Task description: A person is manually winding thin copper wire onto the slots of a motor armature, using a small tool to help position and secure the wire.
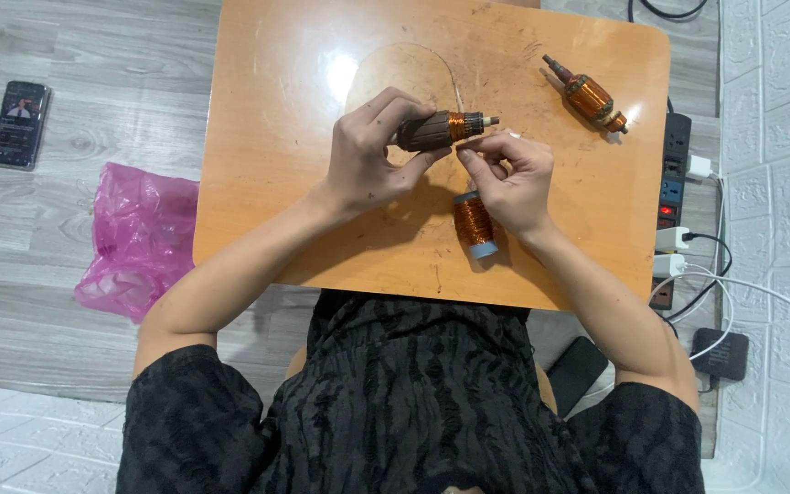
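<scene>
My left hand grips armature mid-frame; feels heavy, rigid. Right hand pinches fine wire at its windings, fragile; hold by core.

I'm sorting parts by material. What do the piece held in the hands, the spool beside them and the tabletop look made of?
Held rotor: dull grey-brown metal core, probably steel, with a glossy copper-coloured winding band. Spool: shiny orange wire, likely enamelled copper, on a pale blue, seemingly plastic end. Tabletop: orange-brown wood or laminate, glossy with a light glare, and scratched.

armature held above table, wire spool below it, second armature far right
</scene>
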